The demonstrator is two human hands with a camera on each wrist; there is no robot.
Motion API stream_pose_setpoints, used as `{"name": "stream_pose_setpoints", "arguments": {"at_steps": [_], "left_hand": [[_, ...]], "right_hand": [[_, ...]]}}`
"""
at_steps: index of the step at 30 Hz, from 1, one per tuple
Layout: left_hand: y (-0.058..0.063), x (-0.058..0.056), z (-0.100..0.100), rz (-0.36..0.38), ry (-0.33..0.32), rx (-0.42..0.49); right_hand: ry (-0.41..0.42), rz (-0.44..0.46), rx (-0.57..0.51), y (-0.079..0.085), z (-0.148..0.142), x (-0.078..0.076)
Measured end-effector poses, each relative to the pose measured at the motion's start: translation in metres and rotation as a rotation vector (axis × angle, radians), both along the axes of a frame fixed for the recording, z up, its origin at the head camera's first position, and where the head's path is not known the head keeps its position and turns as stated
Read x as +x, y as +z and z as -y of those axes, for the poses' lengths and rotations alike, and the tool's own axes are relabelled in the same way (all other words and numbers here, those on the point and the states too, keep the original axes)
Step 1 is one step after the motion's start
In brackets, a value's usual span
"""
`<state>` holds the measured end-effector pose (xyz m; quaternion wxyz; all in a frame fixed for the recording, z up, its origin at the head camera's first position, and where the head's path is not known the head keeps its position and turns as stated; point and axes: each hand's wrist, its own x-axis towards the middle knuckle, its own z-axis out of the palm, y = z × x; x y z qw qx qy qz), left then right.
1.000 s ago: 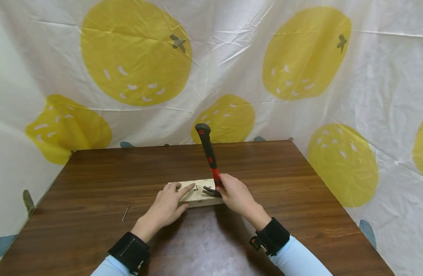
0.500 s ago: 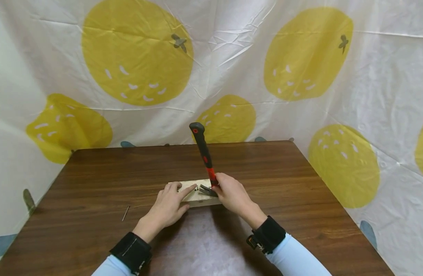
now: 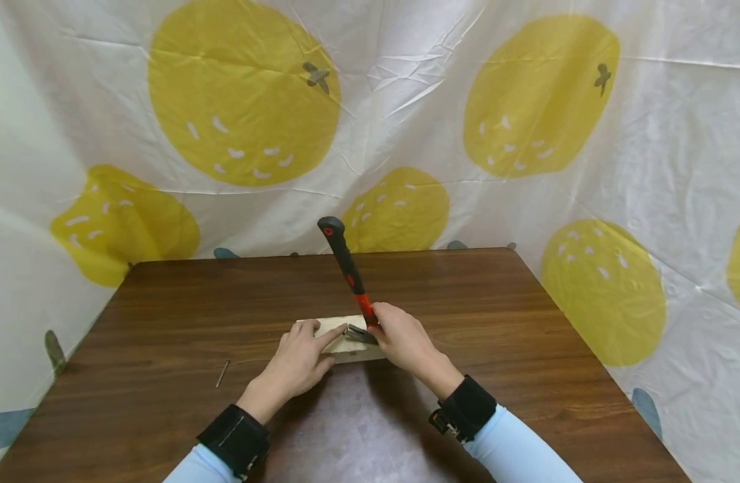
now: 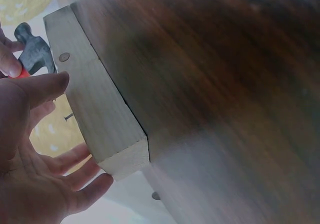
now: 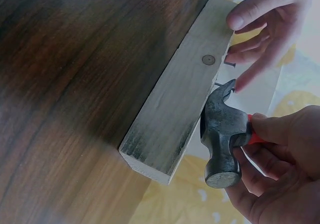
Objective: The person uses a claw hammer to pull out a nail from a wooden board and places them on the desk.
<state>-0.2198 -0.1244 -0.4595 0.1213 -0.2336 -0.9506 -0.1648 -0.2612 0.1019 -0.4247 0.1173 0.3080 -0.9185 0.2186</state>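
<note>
In the head view, a pale wooden block lies on the table between the hands. My right hand grips a claw hammer close to its head, the black-and-red handle slanting upward. The hammer's claw rests at the block's top, against a nail standing there. Another nail sticks out of the block nearer my left hand. That hand holds the block's left end, thumb at the near edge and index finger stretched toward the claw. The claw's exact fit around the nail is partly hidden.
A loose nail lies on the brown wooden table, left of the left hand. A round mark shows on the block's near face. Behind the table hangs a white curtain with yellow fruit prints.
The right hand has moved slightly left with the hammer, bringing the claw up to the nail by the left index finger. The handle's top has tilted left. The left hand stays on the block.
</note>
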Motion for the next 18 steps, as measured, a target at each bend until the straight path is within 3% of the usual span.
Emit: {"name": "stream_pose_setpoints", "arguments": {"at_steps": [18], "left_hand": [[0.0029,0.0022,-0.0019,0.002,0.000,-0.027]], "right_hand": [[0.009,-0.025,-0.008,-0.0014,0.0076,-0.0017]]}}
